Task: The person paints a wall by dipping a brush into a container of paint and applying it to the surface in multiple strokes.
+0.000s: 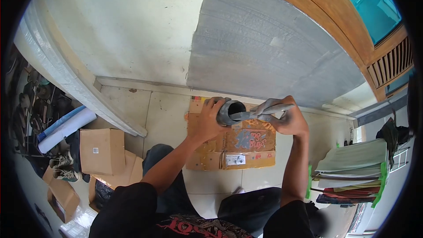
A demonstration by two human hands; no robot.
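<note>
One dark, grey-smeared container [225, 116] sat near the centre of my remote view, apparently held in the air above the flattened cardboard [210, 155], its mouth tilted toward the person's right side. The left hand [206, 121] curled around the container's outer side, fingers wrapped over it near the rim. A grey-coated tool [276, 109] lay across the mouth, its far end within the opening; whether that end met the rim or any contents, I could not tell. The right hand [288, 121] pinched the tool toward its middle, the handle's free end projecting past the fingers.

For the step in hand, which I judged to be working the tool at the mouth, good technique called for a firm left grip, a tilt too slight to spill, and short strokes from the right wrist. Smeared surfaces probably made both grips slippery, so steady pressure mattered more than speed. Keeping both hands over the cardboard offered the tiled floor [203, 182] some protection from drips.

Beyond stood the pale wall [141, 26] with its large grey area [246, 39], bordered by a wooden frame [359, 28].
</note>
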